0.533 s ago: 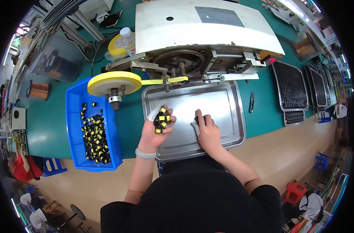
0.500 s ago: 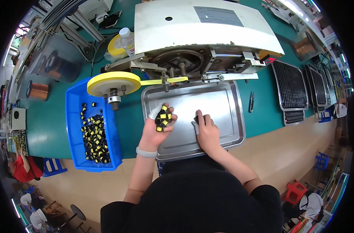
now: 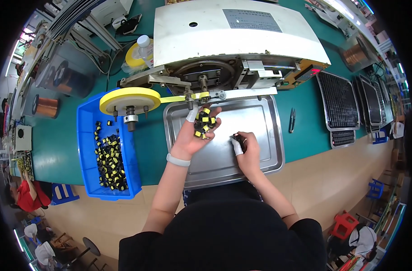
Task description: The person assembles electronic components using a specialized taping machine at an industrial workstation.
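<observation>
Palm up, my left hand (image 3: 190, 141) cradles a heap of small black coil bobbins (image 3: 205, 121) wrapped in yellow tape. It is just below the yellow tape strip at the front of a white bench machine (image 3: 201, 40). My right hand (image 3: 251, 156) pinches small black bobbins (image 3: 240, 141) over the shallow metal tray (image 3: 271, 135); how many it holds is hidden. White covers wrap a finger or thumb on each hand. A yellow tape roll (image 3: 130, 100) feeds its strip toward the machine's metal arm.
Left of the tray, a blue bin (image 3: 89, 162) holds many yellow-taped bobbins (image 3: 110, 167). Thread snips (image 3: 292, 120) lie right of the tray. Black gridded trays (image 3: 339, 101) stand farther right. Copper wire spools (image 3: 45, 106) and a bottle (image 3: 145, 47) are at left. A person in red sits far left.
My left hand has moved up and right with its heap, close to the tape strip. My right hand has shifted slightly right, and the bobbins in it now show. The machine's metal arm has slid left.
</observation>
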Available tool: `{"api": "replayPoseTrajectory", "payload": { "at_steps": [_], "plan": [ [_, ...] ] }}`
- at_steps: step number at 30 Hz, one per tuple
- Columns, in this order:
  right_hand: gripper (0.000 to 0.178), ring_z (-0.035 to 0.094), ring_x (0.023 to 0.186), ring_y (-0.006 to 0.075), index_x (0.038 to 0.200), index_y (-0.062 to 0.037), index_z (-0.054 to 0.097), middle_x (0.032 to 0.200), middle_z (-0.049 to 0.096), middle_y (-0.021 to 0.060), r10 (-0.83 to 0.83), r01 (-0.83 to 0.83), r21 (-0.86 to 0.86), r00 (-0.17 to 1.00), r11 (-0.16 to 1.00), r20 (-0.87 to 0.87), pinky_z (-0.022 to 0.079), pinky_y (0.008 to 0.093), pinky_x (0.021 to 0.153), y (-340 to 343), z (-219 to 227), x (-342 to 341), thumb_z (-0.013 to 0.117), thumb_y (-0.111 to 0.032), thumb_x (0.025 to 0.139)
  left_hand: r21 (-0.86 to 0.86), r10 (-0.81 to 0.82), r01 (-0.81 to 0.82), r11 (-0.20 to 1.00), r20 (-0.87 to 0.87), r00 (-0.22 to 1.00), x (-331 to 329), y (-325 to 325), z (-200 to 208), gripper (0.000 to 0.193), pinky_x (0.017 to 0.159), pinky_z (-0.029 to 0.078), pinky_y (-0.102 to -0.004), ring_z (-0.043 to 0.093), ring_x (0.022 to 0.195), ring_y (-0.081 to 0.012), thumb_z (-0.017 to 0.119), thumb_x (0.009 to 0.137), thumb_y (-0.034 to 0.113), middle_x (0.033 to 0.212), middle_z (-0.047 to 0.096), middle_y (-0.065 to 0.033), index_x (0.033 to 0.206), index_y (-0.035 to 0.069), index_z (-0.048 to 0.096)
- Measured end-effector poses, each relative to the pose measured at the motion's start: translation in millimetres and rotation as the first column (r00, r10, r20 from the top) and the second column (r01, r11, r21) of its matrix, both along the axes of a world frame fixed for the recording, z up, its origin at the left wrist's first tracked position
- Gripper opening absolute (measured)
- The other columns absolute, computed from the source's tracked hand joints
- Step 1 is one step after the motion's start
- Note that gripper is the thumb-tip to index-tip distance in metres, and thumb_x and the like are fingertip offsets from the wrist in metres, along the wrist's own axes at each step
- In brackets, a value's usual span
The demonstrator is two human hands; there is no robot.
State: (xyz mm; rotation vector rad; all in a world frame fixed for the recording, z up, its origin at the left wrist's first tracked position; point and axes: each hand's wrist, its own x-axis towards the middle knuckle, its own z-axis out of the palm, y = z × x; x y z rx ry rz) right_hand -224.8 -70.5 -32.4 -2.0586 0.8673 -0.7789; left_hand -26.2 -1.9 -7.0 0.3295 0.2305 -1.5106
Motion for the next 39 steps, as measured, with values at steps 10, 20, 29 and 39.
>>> {"api": "replayPoseTrajectory", "payload": {
  "at_steps": [10, 20, 29, 39],
  "plan": [
    [0.028, 0.039, 0.056, 0.001, 0.109, -0.0008, 0.051, 0.092, 0.066, 0.0017, -0.077, 0.008, 0.267, 0.966, 0.964, 0.247, 0.03, 0.0186, 0.049, -11, 33, 38, 0.064, 0.001, 0.084, -0.19, -0.052, 0.029, 0.981, -0.116, 0.992, -10, 12, -12, 0.033, 0.048, 0.042, -0.0243, 0.055, 0.095, -0.0246, 0.049, 0.098, 0.037, 0.104, 0.058, -0.0079, 0.119, 0.012, 0.053],
    [0.028, 0.045, 0.06, 0.0067, 0.105, -0.0009, 0.057, 0.095, 0.059, 0.0052, 0.01, 0.02, -0.072, 0.919, 0.997, 0.395, 0.035, 0.0207, 0.051, -3, 26, 114, 0.067, 0.003, 0.079, -0.038, 0.068, -0.066, 0.997, 0.046, 0.997, -13, 89, -8, 0.032, 0.052, 0.042, -0.0257, 0.058, 0.096, -0.0262, 0.044, 0.099, 0.04, 0.112, 0.057, -0.0107, 0.112, 0.012, 0.052],
    [0.03, 0.057, 0.072, 0.0143, 0.104, 0.0012, 0.056, 0.1, 0.059, 0.0106, 0.005, 0.12, -0.235, 0.882, 0.965, 0.472, 0.045, 0.0244, 0.057, -3, 8, 129, 0.069, 0.005, 0.078, -0.058, 0.099, -0.101, 0.993, -0.047, 0.994, -6, 104, -8, 0.027, 0.054, 0.044, -0.0283, 0.054, 0.098, -0.0265, 0.045, 0.099, 0.036, 0.108, 0.053, -0.008, 0.109, 0.013, 0.053],
    [0.026, 0.051, 0.061, 0.0105, 0.106, -0.0008, 0.054, 0.086, 0.06, 0.0062, -0.11, -0.05, 0.346, 0.897, 0.937, 0.428, 0.039, 0.0248, 0.05, -7, 19, 115, 0.069, -0.004, 0.084, -0.103, 0.104, -0.113, 0.988, -0.094, 0.99, -7, 84, -3, 0.026, 0.057, 0.045, -0.029, 0.052, 0.102, -0.027, 0.047, 0.098, 0.035, 0.109, 0.054, -0.0087, 0.109, 0.013, 0.055]
  ]
}}
